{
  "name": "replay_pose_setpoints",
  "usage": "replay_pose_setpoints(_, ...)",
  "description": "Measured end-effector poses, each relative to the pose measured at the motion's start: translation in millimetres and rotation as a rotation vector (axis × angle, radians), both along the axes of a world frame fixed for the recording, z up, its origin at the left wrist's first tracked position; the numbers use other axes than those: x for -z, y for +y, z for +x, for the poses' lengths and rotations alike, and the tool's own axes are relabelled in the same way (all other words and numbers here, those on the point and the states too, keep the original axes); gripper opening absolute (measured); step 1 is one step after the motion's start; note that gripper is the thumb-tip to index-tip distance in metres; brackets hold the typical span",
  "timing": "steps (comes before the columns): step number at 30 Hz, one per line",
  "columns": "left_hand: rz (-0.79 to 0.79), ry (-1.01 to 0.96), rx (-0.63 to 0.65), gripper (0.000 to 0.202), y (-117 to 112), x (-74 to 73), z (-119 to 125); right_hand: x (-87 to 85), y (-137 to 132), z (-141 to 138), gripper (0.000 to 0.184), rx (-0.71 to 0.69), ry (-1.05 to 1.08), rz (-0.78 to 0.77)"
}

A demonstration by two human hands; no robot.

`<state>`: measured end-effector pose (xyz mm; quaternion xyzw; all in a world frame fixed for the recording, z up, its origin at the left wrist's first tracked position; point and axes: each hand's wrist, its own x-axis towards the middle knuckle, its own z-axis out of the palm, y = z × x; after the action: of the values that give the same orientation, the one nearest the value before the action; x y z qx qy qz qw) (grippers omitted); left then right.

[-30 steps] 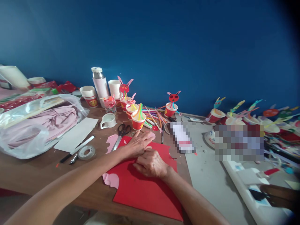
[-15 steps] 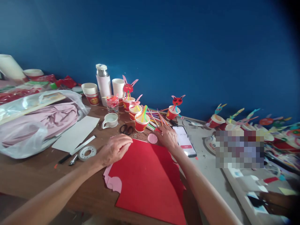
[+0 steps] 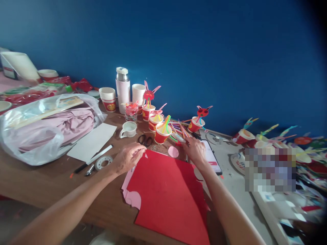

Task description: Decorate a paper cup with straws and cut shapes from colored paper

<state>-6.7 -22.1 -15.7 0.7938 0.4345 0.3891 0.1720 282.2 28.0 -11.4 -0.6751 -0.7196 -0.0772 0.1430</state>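
A red foam or card sheet (image 3: 170, 194) lies at the table's front over pink sheets (image 3: 133, 198) with cut-out edges. My left hand (image 3: 130, 158) is closed in a pinch at the red sheet's upper left corner; what its fingertips hold is too small to make out. Beyond the sheet's upper right, my right hand (image 3: 195, 149) reaches down with fingers stretched and a little apart, beside a phone (image 3: 211, 157) and near a small red piece (image 3: 178, 144). Between the hands lies a pink disc (image 3: 173, 152). Black-handled scissors (image 3: 145, 140) rest behind my left hand.
Paper cups with pipe-cleaner figures (image 3: 162, 136) stand behind, near a flask (image 3: 123, 92) and a white mug (image 3: 128, 130). A tape roll (image 3: 104, 163), white card (image 3: 93, 143) and plastic bag (image 3: 51, 132) lie left. More cup figures (image 3: 244, 136) crowd the right, by a blue wall.
The view has swung slightly left, so things appear farther right. My right hand has drawn slightly off the small red piece. My left hand stays at the sheet's corner, its fingers pinched.
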Motion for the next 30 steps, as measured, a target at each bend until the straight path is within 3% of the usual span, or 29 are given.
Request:
replay_pose_setpoints(4,0.029,-0.007,0.042,0.019,-4.4,-3.4,4.3,-13.8,-22.8,15.4,0.026,0.059,0.060,0.038)
replay_pose_setpoints(6,-0.004,-0.030,0.052,0.018,-6.6,-4.3,6.1,-20.2,-35.2,16.2,0.028,0.074,0.189,0.094)
replay_pose_setpoints(8,-0.121,-0.102,0.048,0.018,-8.5,-6.5,7.1,-25.6,-47.6,9.0,0.033,0.058,0.410,0.114)
replay_pose_setpoints(10,-0.306,-0.229,0.059,0.022,-10.1,-10.8,7.6,-28.2,-59.3,-6.8,0.035,-0.002,0.666,0.019)
replay_pose_setpoints(14,-0.615,-0.532,0.196,0.052,-13.6,-21.5,9.2,-20.9,-78.1,-54.8,0.032,-0.185,0.956,-0.158)
replay_pose_setpoints(16,-0.664,-0.611,0.237,0.053,-15.6,-24.9,10.2,-13.3,-83.5,-77.3,0.027,-0.267,0.956,-0.216)
replay_pose_setpoints(18,-0.655,-0.614,0.214,0.039,-16.7,-26.3,9.8,-6.2,-85.9,-92.9,0.023,-0.346,0.939,-0.253)
replay_pose_setpoints(23,-0.442,-0.493,0.056,0.025,-12.2,-26.3,-1.4,8.8,-88.4,-98.5,0.026,-0.436,0.823,-0.158)
replay_pose_setpoints(26,-0.304,-0.360,-0.014,0.021,-9.4,-27.8,-7.2,19.1,-98.0,-92.5,0.017,-0.585,0.560,0.012)
replay_pose_setpoints(30,-0.342,-0.149,0.084,0.013,-11.3,-31.9,-6.1,27.6,-114.9,-89.8,0.011,-0.911,0.190,0.072)
